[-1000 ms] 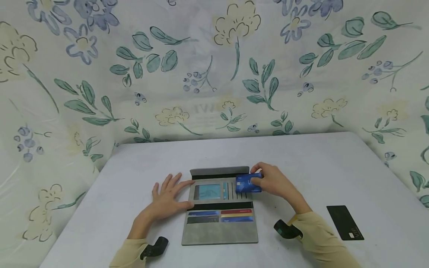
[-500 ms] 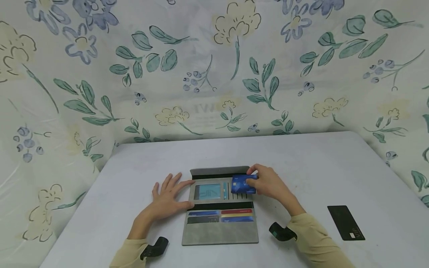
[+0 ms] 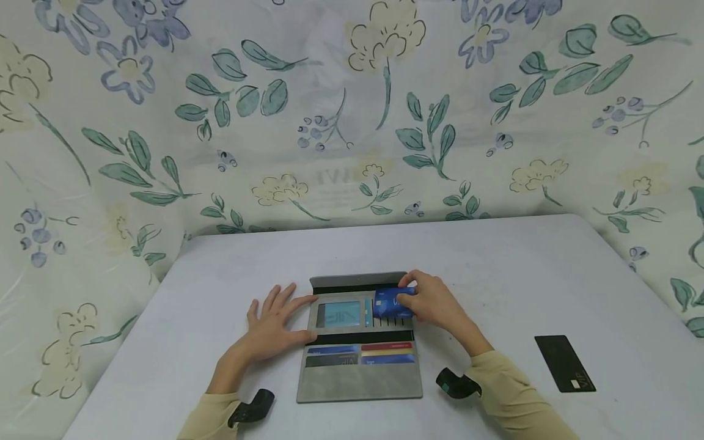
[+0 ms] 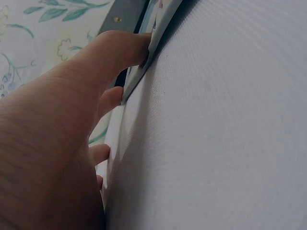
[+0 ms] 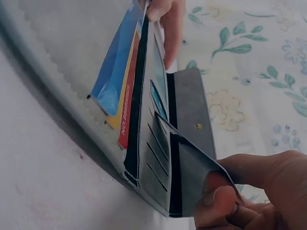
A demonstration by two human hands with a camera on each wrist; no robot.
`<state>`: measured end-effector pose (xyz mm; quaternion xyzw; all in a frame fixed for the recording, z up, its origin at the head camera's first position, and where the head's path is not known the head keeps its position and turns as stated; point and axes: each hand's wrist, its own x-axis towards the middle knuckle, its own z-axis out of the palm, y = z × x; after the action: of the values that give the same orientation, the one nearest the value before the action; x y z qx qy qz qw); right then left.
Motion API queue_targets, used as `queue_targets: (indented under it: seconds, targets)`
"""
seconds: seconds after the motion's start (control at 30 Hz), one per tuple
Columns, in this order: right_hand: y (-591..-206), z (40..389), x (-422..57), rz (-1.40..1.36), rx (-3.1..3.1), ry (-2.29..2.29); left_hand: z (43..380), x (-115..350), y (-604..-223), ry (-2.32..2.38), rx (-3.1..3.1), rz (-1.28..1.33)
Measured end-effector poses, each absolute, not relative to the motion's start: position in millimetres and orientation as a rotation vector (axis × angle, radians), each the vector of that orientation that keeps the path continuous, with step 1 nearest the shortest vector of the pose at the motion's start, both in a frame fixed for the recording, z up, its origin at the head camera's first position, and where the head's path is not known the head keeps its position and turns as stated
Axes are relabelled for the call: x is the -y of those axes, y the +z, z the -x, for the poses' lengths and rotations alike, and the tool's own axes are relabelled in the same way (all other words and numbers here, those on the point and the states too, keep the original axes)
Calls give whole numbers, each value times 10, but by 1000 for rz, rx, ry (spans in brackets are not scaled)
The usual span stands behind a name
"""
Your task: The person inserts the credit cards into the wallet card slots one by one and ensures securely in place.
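Note:
A grey wallet (image 3: 357, 386) lies unfolded on the white table, with several cards tucked into its near panel. My right hand (image 3: 437, 305) pinches a blue bank card (image 3: 387, 304) by its right end, holding it over the narrow slots on the wallet's right side. In the right wrist view the card (image 5: 194, 165) is tilted, one corner close by the slots (image 5: 157, 148). With fingers spread, my left hand (image 3: 272, 330) touches the wallet's left edge with thumb and index finger. The left wrist view shows that thumb (image 4: 129, 48) at the wallet's edge.
A black card (image 3: 565, 363) lies on the table to the right of the wallet. The wallet's flap (image 3: 357, 280) with a snap stands at its far side. Behind the table (image 3: 484, 263) hangs a flowered cloth (image 3: 330, 201).
My right hand has moved left with the blue bank card, carrying it further over the wallet's slots. The left hand has stayed at the wallet's edge.

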<state>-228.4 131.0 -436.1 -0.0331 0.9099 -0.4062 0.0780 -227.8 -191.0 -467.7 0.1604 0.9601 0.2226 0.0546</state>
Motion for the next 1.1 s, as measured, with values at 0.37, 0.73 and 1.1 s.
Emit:
queue_targets:
  seconds: [0.37,0.73,1.1]
  targets:
    - [-4329,2245,-1259,91,-2725,-1182,2262,1903,-4663,686,-2914,-499]
    - [-4260,2133,-1184,94,-2833,-1168,2275,1909,-4684,688,-2923,-506]
    - [-4287,2122,-1171,126,-2862,-1139,2282,1907,-4678,690,-2919,-504]
